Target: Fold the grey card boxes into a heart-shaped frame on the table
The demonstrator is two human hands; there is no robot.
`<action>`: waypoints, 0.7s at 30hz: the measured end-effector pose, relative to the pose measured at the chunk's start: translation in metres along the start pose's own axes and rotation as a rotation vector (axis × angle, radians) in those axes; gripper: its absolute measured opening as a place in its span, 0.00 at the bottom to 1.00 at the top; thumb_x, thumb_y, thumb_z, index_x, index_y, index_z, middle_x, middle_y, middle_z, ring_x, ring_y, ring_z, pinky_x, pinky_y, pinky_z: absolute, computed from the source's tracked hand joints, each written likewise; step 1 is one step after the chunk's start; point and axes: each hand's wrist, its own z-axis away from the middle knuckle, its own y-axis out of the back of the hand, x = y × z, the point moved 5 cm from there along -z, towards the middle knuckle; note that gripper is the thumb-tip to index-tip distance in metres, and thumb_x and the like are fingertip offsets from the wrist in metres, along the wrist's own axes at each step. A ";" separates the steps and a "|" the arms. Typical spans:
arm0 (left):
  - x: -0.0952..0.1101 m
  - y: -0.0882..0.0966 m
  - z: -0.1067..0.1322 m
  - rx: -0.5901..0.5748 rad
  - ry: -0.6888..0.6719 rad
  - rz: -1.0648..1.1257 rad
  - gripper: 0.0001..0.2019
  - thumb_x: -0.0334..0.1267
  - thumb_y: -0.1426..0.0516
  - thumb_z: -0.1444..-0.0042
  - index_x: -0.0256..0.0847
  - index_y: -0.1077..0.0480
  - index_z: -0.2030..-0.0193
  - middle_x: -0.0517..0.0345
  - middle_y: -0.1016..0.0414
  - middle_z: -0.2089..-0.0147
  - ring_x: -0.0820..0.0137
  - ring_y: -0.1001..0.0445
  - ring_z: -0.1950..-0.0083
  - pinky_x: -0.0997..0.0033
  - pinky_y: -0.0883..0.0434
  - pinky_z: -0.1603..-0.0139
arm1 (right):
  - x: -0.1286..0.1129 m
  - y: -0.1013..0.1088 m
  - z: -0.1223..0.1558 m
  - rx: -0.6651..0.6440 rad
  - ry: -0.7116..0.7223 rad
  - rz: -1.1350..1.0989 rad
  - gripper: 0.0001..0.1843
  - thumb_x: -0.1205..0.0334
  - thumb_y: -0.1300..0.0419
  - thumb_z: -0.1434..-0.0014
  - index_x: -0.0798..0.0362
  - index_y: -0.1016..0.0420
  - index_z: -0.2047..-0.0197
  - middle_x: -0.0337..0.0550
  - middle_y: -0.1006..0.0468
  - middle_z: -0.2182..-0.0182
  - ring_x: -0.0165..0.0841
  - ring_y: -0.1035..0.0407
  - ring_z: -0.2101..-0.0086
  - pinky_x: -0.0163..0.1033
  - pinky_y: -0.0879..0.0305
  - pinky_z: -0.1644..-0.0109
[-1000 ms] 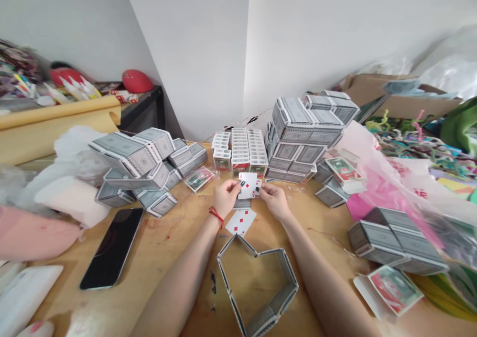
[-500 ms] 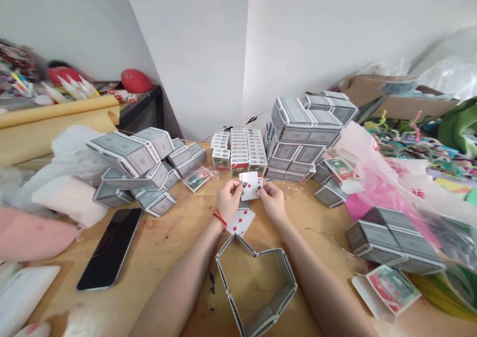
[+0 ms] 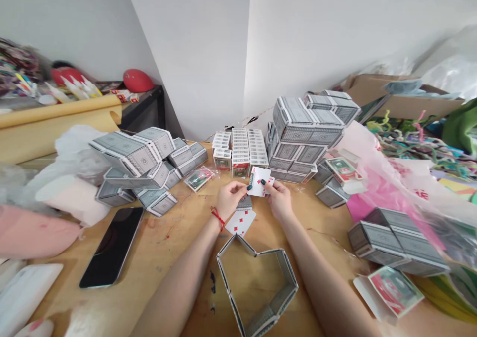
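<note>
Both my hands meet over the middle of the wooden table (image 3: pixel 156 257). My right hand (image 3: pixel 279 200) pinches a few face-up red playing cards (image 3: pixel 260 182) by their right edge. My left hand (image 3: pixel 229 199), with a red string at the wrist, has its fingers curled at the cards' lower left edge. Below the hands a face-up diamond card (image 3: pixel 240 221) lies on a small grey-backed stack (image 3: pixel 244 203). Nearer to me stands a ring of grey-backed cards (image 3: pixel 257 282) set on edge.
Piles of grey card packs stand at the left (image 3: pixel 141 165), back centre (image 3: pixel 240 150), back right (image 3: pixel 305 133) and right (image 3: pixel 395 242). A black phone (image 3: pixel 112 247) lies at the left. A pink plastic bag (image 3: pixel 376 188) and a red-green card box (image 3: pixel 395 290) are at the right.
The held cards have shifted slightly right and tilted. My left hand has slid down to their lower edge while the right keeps its pinch.
</note>
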 end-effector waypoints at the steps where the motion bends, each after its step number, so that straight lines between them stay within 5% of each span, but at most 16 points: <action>1: 0.000 0.000 0.000 -0.006 -0.013 -0.039 0.11 0.43 0.40 0.55 0.37 0.28 0.73 0.58 0.27 0.75 0.73 0.31 0.74 0.75 0.33 0.73 | -0.001 0.000 0.000 0.004 0.003 0.000 0.16 0.54 0.33 0.60 0.53 0.24 0.68 0.42 0.21 0.71 0.34 0.30 0.72 0.39 0.36 0.68; 21: -0.001 -0.001 0.001 -0.029 -0.028 -0.095 0.07 0.35 0.45 0.51 0.37 0.32 0.77 0.60 0.29 0.78 0.74 0.33 0.75 0.74 0.35 0.71 | -0.001 -0.002 0.002 -0.047 -0.008 0.039 0.15 0.54 0.32 0.60 0.53 0.24 0.70 0.42 0.21 0.70 0.35 0.29 0.70 0.41 0.34 0.64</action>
